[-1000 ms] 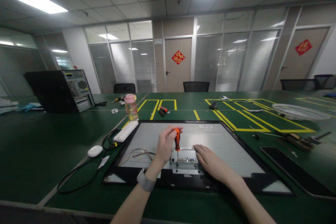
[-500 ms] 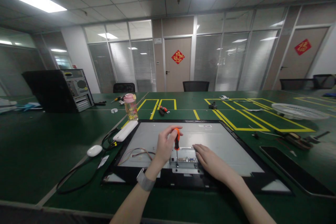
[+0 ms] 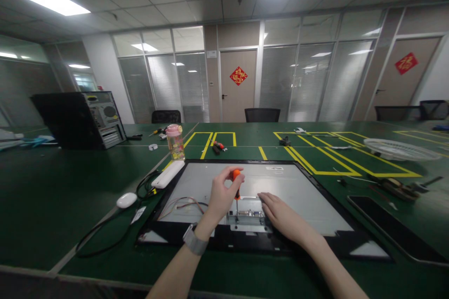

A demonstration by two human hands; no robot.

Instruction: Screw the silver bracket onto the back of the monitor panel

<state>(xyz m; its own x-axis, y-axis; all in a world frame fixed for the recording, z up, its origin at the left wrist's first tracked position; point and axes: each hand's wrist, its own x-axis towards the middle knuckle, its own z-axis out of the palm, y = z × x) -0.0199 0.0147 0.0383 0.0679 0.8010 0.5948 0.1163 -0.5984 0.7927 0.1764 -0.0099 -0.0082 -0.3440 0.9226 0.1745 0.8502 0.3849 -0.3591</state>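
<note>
Upright in my left hand is a screwdriver with an orange and black handle, gripped between thumb and fingers. Its thin shaft points down at the near edge of a metal bracket with connector ports. The bracket sits on the back of a flat display panel, grey with a black frame. My right hand lies flat with fingers stretched out, touching the bracket's right side and the panel. Thin wires lie on the panel left of my left hand.
Left of the panel are a white power adapter, a white oval case, a black cable and a pink-lidded bottle. A computer tower stands farther left. Right lies a long black panel; pliers lie behind.
My left fingers and thumb have shifted around the screwdriver handle, covering more of it. The tool stays at the same spot, and my right hand has not visibly moved.
</note>
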